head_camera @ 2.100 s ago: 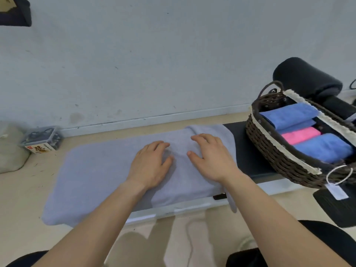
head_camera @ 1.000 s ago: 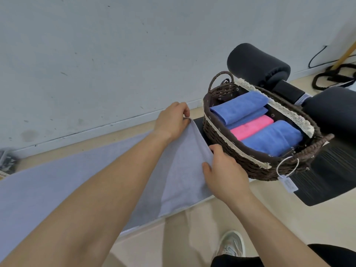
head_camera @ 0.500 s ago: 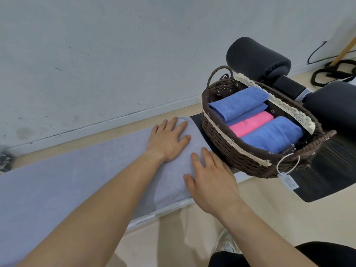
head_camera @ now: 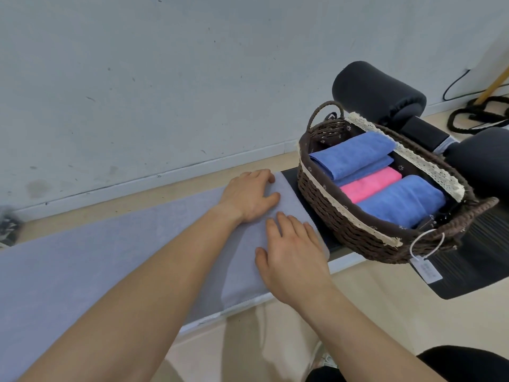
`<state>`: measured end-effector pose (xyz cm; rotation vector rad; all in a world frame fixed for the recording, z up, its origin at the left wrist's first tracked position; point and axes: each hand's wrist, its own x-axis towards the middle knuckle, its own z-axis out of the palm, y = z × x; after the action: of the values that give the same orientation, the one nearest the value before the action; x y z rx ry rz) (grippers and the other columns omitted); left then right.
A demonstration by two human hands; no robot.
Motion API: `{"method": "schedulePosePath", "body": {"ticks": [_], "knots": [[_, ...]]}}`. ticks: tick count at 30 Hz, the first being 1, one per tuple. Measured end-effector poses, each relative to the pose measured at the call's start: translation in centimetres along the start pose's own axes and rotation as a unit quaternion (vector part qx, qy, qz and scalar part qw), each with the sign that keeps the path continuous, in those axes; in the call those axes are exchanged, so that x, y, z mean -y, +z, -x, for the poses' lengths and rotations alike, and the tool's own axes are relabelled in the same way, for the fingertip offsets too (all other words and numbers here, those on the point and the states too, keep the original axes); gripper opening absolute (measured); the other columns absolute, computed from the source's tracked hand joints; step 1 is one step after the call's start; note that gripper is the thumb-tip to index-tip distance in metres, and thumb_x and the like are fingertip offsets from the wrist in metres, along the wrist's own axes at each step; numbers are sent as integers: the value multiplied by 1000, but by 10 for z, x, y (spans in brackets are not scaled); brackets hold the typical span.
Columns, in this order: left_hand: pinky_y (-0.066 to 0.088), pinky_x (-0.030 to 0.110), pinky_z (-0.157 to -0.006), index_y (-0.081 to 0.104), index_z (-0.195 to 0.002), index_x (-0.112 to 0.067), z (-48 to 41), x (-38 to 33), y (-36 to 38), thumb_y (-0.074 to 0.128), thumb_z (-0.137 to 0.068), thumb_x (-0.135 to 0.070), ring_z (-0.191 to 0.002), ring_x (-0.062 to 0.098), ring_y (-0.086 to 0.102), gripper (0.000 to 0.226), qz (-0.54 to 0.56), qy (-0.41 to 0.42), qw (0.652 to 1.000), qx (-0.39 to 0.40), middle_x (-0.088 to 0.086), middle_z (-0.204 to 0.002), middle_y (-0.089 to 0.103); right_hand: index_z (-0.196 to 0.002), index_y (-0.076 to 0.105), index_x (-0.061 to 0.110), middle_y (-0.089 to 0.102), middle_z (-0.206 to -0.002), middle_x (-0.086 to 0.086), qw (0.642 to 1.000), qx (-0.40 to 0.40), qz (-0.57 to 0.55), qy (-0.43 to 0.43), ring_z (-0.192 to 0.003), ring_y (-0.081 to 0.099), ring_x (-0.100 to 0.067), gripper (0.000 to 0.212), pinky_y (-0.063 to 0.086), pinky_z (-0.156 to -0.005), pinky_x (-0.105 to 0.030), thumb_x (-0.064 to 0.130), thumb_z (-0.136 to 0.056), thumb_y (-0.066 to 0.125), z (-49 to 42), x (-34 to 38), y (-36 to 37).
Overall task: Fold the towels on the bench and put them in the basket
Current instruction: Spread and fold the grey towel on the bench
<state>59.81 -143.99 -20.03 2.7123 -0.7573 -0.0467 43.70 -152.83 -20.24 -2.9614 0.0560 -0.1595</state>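
A long grey towel (head_camera: 91,260) lies flat along the black bench (head_camera: 292,175). My left hand (head_camera: 249,198) rests on its far right corner, fingers bent over the towel's edge. My right hand (head_camera: 292,252) lies flat on the near right corner, fingers straight. Just right of the towel's end stands a dark wicker basket (head_camera: 325,205) with a lace trim. Inside it lie two folded blue towels (head_camera: 352,157) (head_camera: 402,201) and a pink one (head_camera: 370,184) between them.
Black padded rollers (head_camera: 377,91) of the bench sit behind the basket. A paper tag (head_camera: 425,271) hangs on a ring from the basket's near end. Black cables (head_camera: 479,117) lie on the floor at far right. A pale wall runs along the back.
Both hands laid the towel's right end down from a lifted hold and now lie on it. My left hand has slid to the far corner, my right hand toward the near edge.
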Motion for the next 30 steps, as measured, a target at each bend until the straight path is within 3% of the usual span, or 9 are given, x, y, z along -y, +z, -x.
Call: {"method": "schedulePosePath", "body": {"ticks": [4,7,13,20,24,30], "knots": [[40,39,-106,53,-130,-22,56,48,-22,54,-91,-46,-128,24,50,46,-24,-37,999,-20,-2,-142,53,-146,38,10,33,-154,-14,998,46,-19,-49,-141,31,-32,60,19,-119,-48,43,-96,38,-15,34,-1],[42,41,-105,55,-129,-22,118,90,-45,48,-85,-53,-127,25,51,54,-32,-100,994,-26,-1,-140,54,-145,37,11,31,-155,-14,995,50,-15,-85,-139,30,-34,58,19,-118,-48,44,-98,40,-21,71,2],[45,44,-99,59,-115,-25,250,161,-79,58,-91,-42,-119,26,52,30,-53,-240,968,-40,0,-131,53,-150,33,12,24,-160,-13,981,80,-51,-167,-145,23,-33,60,15,-120,-46,45,-100,38,-10,159,3],[44,41,-101,61,-117,-22,358,222,-104,59,-88,-29,-115,33,54,30,18,-449,886,-115,9,-124,54,-151,33,14,23,-162,-11,962,99,-66,-246,-146,23,-30,60,15,-121,-43,47,-100,37,17,235,19],[47,35,-91,56,-123,-16,386,241,-106,65,-88,-40,-112,29,58,42,110,-521,838,-115,7,-123,60,-152,33,18,23,-163,-7,947,111,-79,-290,-148,22,-25,59,12,-122,-42,46,-100,38,28,264,31],[52,32,-74,66,-78,-22,393,245,-110,66,-89,-38,-85,23,64,20,107,-518,841,-112,1,-90,71,-143,48,31,33,-157,-2,929,124,-102,-333,-141,31,-25,48,23,-118,-39,43,-97,46,34,298,48]]}}
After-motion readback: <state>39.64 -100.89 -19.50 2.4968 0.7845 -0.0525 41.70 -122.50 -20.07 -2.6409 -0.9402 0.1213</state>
